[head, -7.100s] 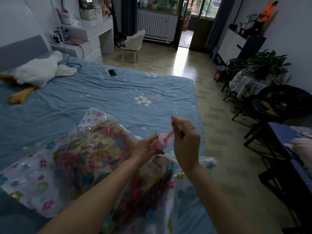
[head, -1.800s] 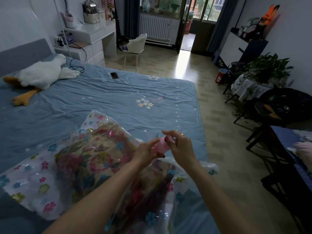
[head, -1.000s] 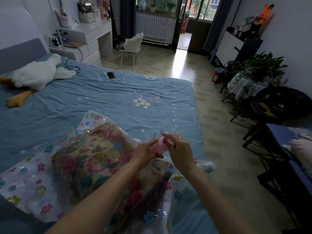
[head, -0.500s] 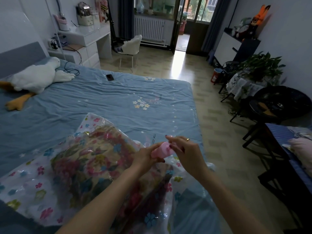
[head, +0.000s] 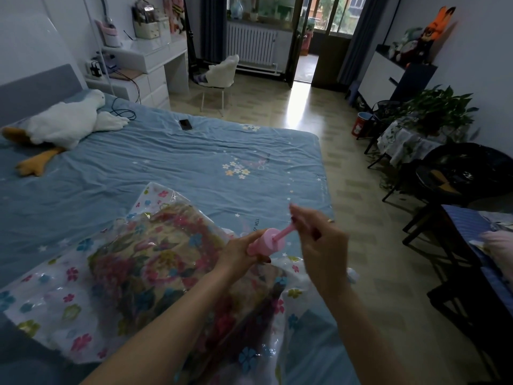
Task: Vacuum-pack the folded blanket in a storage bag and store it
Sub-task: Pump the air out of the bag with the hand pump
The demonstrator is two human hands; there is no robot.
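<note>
We see left hand [head: 236, 255] gripping pink pump [head: 265, 244] on bag [head: 69, 298]; right hand [head: 319, 240] pinching extended plunger [head: 284, 233]; blanket [head: 155, 262] inside.

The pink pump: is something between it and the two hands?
No. The left hand grips the pink pump barrel directly, and the right hand pinches its drawn-out rod; nothing visible lies between.

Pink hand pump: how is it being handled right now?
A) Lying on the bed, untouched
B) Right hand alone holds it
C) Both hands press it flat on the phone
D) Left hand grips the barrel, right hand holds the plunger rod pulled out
D: the left hand grips the barrel of the pink hand pump over the storage bag, while the right hand holds its extended plunger rod.
</note>
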